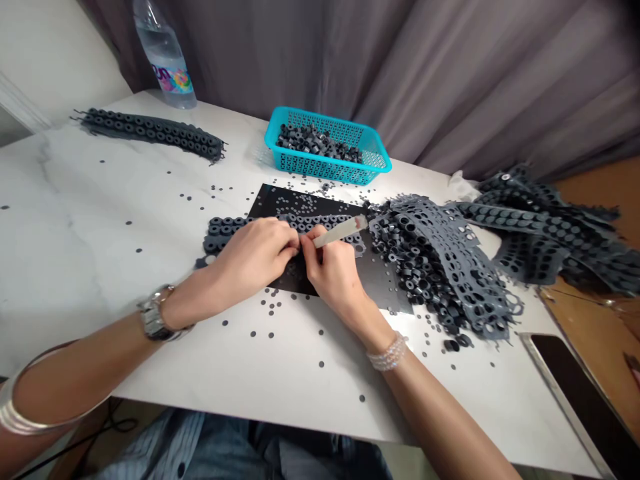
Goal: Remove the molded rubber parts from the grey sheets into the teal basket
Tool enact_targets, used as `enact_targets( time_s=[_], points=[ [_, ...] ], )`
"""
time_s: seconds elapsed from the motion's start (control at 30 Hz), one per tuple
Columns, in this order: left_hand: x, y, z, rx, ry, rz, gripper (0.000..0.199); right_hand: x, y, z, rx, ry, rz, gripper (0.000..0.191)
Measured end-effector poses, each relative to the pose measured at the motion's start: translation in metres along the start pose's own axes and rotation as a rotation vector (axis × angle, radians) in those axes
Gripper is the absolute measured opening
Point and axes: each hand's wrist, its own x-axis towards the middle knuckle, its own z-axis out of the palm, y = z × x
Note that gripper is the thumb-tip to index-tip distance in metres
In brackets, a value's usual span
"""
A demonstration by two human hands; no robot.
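Note:
A dark grey strip of joined rubber rings (227,227) lies across a black mat (387,280) at the middle of the table. Over the strip, my left hand (263,250) has its fingers pressed together at the strip's near edge; what they pinch is hidden. Touching or nearly touching its fingertips, my right hand (333,267) is closed round a pale pen-like tool (343,231), whose back end points up to the right. The tool's tip is hidden by the fingers. Right of the hands, loose black rings (413,257) are heaped beside a perforated grey sheet (450,253).
Behind the mat stands a turquoise basket (327,167) of black rings. A water bottle (170,67) and another ringed strip (155,132) are at the back left. More strips (530,227) lie right, a phone (575,393) at the front right. Small dark discs dot the white table (200,360).

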Motion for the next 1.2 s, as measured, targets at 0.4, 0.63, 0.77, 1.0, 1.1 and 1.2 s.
enact_targets(
  time_s=[0.4,0.63,0.77,1.0,1.1,1.2],
  points=[
    [0.010,-0.025,-0.025,-1.466,-0.023,-0.665,0.004,-0.003,0.011,-0.013,0.165,0.137,0.151,0.031],
    [0.010,-0.021,-0.022,-1.652,-0.019,-0.700,0.005,-0.005,0.025,-0.022,0.031,0.062,-0.011,0.027],
    [0.009,-0.019,-0.023,-1.725,0.023,-0.721,0.011,-0.006,0.028,-0.027,-0.029,0.016,-0.084,0.025],
    [0.009,-0.017,-0.028,-1.841,-0.138,-0.767,0.025,-0.011,0.024,-0.034,0.076,0.087,0.059,0.030],
    [0.007,-0.013,-0.023,-1.562,-0.217,-0.662,0.020,-0.012,0.016,-0.029,0.269,0.062,0.132,0.031],
    [0.002,-0.006,-0.016,-0.941,-0.189,-0.445,0.017,-0.012,0.010,-0.021,0.318,-0.003,0.157,0.032]
  ],
)
